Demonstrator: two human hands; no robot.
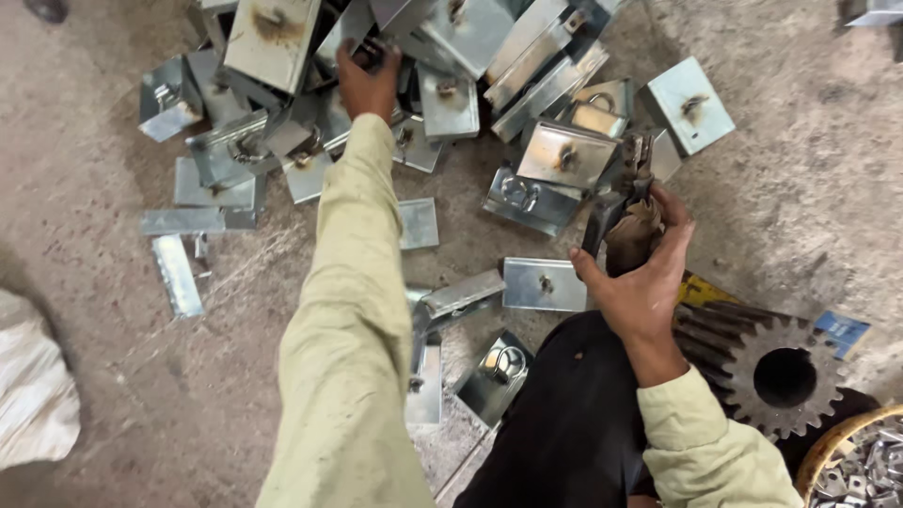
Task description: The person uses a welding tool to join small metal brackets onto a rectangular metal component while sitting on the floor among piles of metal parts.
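Left hand fingers pinch one plate in the pile of some thirty metal plates on the floor. Right hand fingers wrap one dark tool; one gear beside it.

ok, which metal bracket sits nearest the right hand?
The flat bracket lying just left of the right hand, by its thumb; the others are heaped farther up, around the left hand.

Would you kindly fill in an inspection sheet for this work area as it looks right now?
Surface: bare, dusty concrete floor.
Job's things: heap of folded metal brackets, some scorched; a dark tool wrapped in cloth.
Clutter: large gear; bowl of small metal parts; white sack.
Hands: left hand reaches into the heap, on a bracket; right hand grips the tool.
Cables: nothing seen.
Surroundings: nothing seen.
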